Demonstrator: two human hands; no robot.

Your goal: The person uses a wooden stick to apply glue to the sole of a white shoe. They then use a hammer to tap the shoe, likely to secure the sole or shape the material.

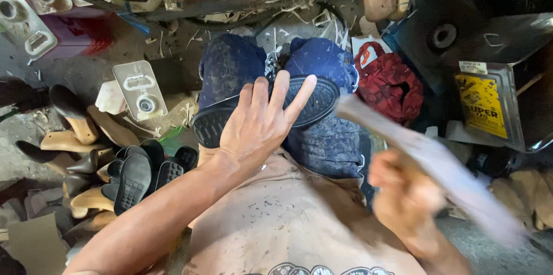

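Single view, head-worn camera. The lens looks steeply downward from above the seated person's chest, so the shirt front [288, 223] fills the lower centre and the knees [276, 62] lie toward the top. The left forearm enters from the lower left edge; the left hand [259, 125] sits at mid-frame, close to the lens. The right hand [406, 200] appears at lower right, nearer still and blurred. The workshop floor [86, 73] rings the body on both sides and recedes toward the upper edge. No second view shares this scene.
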